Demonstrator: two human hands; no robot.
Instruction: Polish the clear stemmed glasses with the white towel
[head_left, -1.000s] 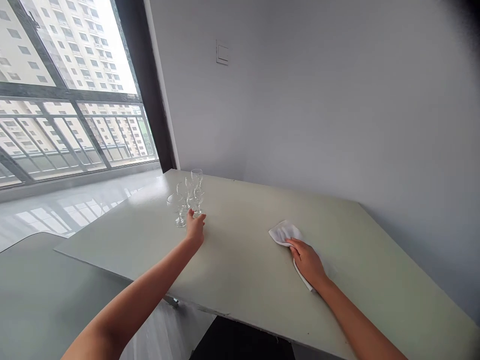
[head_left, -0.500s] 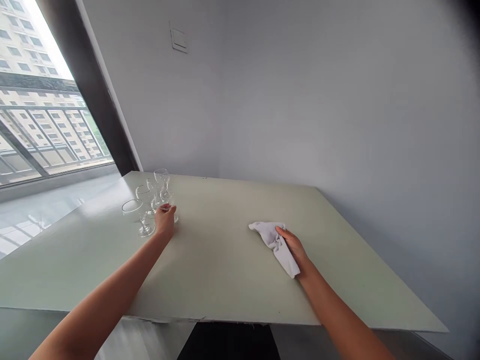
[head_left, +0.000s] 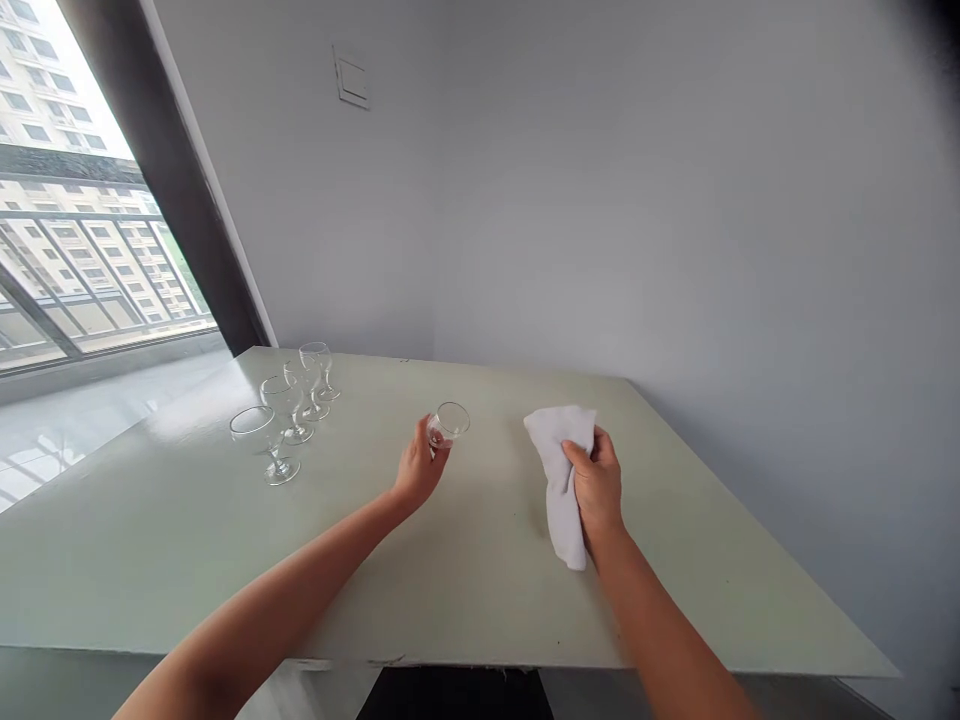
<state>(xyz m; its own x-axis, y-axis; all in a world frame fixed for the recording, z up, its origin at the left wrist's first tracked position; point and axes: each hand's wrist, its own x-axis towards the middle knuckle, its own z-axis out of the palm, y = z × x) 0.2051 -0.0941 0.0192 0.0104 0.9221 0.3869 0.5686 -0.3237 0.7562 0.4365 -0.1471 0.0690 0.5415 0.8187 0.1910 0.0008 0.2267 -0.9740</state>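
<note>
Around a clear wine glass (head_left: 452,421) my left hand (head_left: 421,465) is closed, near the middle of the table. The bowl tilts with its rim toward the upper right; fingers hide much of the lower part. My right hand (head_left: 600,485) grips a white cloth (head_left: 559,460), thumb on top, with the cloth spreading out above and hanging below the fingers. A gap separates the cloth from the glass. To the left, several stemmed glasses stand upright in a slanting row, the nearest glass (head_left: 281,468) closest to my left forearm.
The pale green table (head_left: 450,580) has a chipped front edge. Grey walls (head_left: 637,200) meet behind it, with a light switch (head_left: 352,80) on the left one. A window (head_left: 90,250) with a railing outside is at far left.
My left hand has moved right, away from the row, carrying a wine glass. My right hand has turned and raised the cloth, which now hangs more upright.
</note>
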